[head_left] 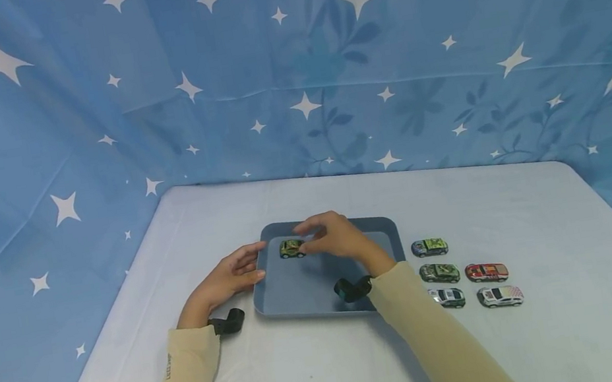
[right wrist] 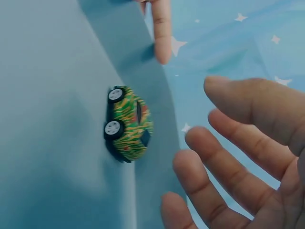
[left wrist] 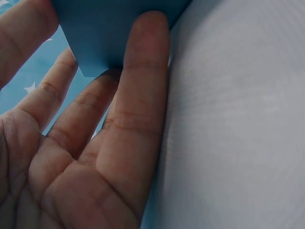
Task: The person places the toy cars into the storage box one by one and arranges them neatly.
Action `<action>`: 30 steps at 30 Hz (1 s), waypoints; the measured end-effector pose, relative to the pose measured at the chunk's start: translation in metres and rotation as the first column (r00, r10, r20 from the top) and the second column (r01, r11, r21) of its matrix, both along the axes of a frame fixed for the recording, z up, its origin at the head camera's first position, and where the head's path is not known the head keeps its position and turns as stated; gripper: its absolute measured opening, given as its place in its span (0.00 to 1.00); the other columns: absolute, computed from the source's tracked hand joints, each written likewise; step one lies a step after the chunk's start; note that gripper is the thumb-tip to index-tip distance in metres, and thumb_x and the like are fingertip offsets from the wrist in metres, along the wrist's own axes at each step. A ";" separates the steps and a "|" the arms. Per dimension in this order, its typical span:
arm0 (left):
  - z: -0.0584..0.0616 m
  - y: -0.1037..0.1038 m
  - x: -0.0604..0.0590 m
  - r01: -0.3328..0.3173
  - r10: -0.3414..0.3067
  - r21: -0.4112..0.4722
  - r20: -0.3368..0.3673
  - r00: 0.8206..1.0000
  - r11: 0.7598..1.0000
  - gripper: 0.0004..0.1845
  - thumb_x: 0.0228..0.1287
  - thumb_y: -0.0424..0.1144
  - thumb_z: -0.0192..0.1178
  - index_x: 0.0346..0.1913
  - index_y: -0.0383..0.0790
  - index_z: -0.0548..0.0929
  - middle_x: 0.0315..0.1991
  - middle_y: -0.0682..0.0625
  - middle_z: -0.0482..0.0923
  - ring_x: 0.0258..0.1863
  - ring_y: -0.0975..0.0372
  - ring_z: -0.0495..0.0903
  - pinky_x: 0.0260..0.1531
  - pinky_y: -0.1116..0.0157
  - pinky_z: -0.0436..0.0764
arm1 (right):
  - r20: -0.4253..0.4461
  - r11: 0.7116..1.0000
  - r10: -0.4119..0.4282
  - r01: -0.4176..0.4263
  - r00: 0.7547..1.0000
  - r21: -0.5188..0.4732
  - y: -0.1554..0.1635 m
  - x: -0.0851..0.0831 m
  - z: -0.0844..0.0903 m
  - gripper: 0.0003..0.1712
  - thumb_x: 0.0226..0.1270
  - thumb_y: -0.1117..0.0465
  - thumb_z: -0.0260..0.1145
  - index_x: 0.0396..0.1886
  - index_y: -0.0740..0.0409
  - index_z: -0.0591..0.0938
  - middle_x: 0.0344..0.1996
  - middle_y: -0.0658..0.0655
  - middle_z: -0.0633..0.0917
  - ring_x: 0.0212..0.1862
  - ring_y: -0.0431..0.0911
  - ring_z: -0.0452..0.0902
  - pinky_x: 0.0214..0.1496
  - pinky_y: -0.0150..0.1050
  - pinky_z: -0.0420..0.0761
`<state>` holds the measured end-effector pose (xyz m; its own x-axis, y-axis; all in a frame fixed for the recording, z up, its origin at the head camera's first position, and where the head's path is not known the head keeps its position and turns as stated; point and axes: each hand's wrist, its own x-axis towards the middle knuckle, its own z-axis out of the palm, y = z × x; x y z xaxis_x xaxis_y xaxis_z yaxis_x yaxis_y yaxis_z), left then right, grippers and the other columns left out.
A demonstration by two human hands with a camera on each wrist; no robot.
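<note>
white table (head_left: 571,309): blue tray (head_left: 297,289), five toy cars (head_left: 439,273).

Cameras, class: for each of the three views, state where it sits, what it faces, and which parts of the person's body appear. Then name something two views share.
Head: worn on the head, looks forward and down at the table; both sleeved forearms, left hand, right hand.
Left wrist: under the left hand, faces its palm and fingers at the blue tray edge.
Right wrist: faces the open right hand's fingers beside the green striped toy car.
Shared: the head and right wrist views both show that car on the tray.
</note>
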<state>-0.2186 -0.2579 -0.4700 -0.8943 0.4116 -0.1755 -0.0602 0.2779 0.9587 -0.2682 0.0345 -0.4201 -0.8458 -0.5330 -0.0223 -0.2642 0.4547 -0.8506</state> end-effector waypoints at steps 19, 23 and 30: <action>-0.002 0.001 0.001 -0.003 0.002 -0.003 -0.008 1.000 1.000 0.40 0.80 0.39 0.65 0.86 0.35 0.59 0.85 0.29 0.51 0.83 0.32 0.52 0.74 0.36 0.68 | 0.013 0.981 0.179 -0.177 0.984 -0.081 0.035 0.013 0.018 0.26 0.73 0.66 0.74 0.67 0.72 0.83 0.62 0.71 0.85 0.55 0.56 0.86 0.65 0.57 0.82; -0.002 0.001 0.001 0.001 -0.001 0.002 -0.005 1.000 1.000 0.40 0.80 0.39 0.65 0.86 0.35 0.59 0.85 0.29 0.52 0.83 0.33 0.53 0.74 0.37 0.68 | 0.005 0.974 0.204 -0.202 0.979 -0.102 0.044 0.013 0.016 0.25 0.74 0.65 0.73 0.67 0.71 0.83 0.61 0.72 0.85 0.54 0.55 0.87 0.65 0.58 0.82; 0.000 -0.001 0.002 0.011 -0.011 -0.001 -0.014 1.000 1.000 0.40 0.80 0.39 0.65 0.86 0.34 0.59 0.84 0.28 0.52 0.82 0.32 0.53 0.74 0.37 0.69 | -0.004 0.971 0.187 -0.186 0.982 -0.149 0.054 0.017 0.015 0.25 0.72 0.67 0.73 0.66 0.69 0.84 0.60 0.72 0.86 0.52 0.54 0.86 0.61 0.54 0.84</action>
